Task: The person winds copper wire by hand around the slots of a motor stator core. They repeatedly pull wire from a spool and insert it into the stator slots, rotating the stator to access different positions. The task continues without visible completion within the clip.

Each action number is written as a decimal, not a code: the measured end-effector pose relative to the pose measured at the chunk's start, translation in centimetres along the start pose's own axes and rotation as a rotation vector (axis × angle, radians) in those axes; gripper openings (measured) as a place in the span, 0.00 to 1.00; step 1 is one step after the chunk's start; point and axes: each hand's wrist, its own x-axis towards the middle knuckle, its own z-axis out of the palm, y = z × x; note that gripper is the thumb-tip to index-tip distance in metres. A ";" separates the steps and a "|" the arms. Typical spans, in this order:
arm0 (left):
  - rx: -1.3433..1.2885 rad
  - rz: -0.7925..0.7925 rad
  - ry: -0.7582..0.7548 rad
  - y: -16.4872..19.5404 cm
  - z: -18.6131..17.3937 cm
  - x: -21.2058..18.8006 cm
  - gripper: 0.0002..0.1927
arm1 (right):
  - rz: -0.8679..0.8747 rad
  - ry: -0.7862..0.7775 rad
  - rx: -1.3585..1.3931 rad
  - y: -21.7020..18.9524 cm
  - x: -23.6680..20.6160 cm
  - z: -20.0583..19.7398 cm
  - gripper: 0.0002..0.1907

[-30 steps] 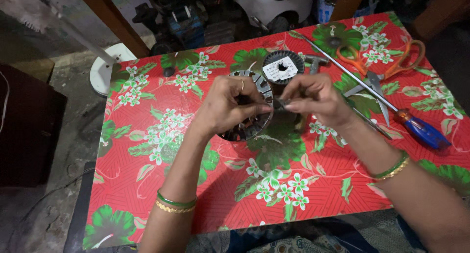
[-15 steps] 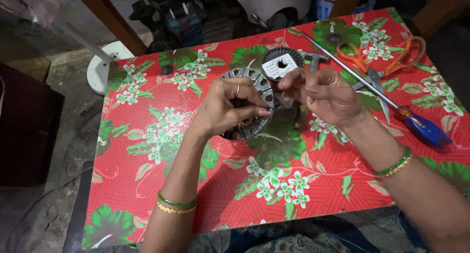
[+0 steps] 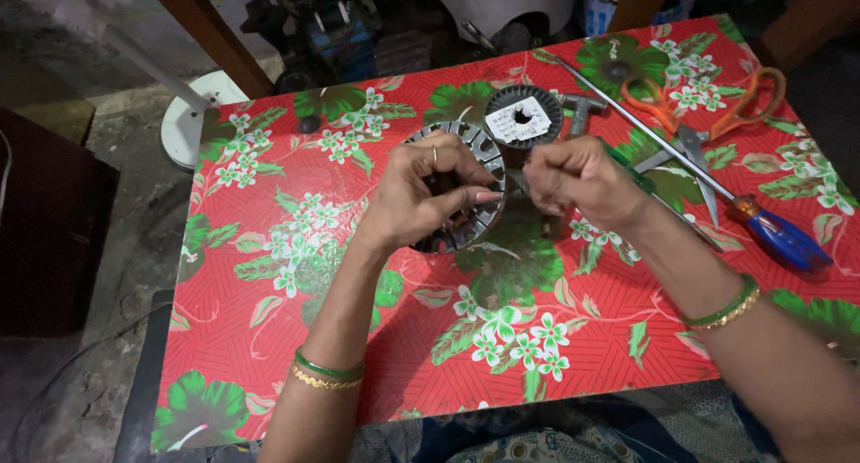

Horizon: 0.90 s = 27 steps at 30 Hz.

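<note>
A round grey slotted metal stator ring point(image 3: 475, 150) lies on the red floral tablecloth point(image 3: 376, 338). My left hand point(image 3: 421, 194) rests over the ring, its fingers curled on the ring's right side. My right hand point(image 3: 578, 181) is closed just right of the ring, fingertips pinched on something small or thin that I cannot make out. The two hands almost touch. A dark spool with a white label point(image 3: 522, 118) stands right behind them.
A long screwdriver with a blue and orange handle point(image 3: 770, 235) lies at the right, beside orange-handled scissors point(image 3: 708, 114). A white fan base point(image 3: 193, 114) sits on the floor at the table's far left corner. Dark tools and clutter stand behind the table.
Both hands have shifted slightly while staying on the ring; the right hand has closed into a tighter pinch close to the left fingertips. The view has drifted a little.
</note>
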 end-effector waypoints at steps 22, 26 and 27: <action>0.142 -0.111 0.500 -0.7 0.4 -0.2 0.17 | 0.548 0.010 -0.464 -2.6 -0.5 -4.5 0.18; 0.381 -0.098 0.470 0.0 0.5 -0.6 0.36 | 0.374 0.267 -0.168 -1.9 -0.9 -7.3 0.17; 0.319 -0.145 0.440 0.1 0.9 -0.6 0.42 | 0.387 0.287 -0.188 -1.6 -0.9 -7.7 0.18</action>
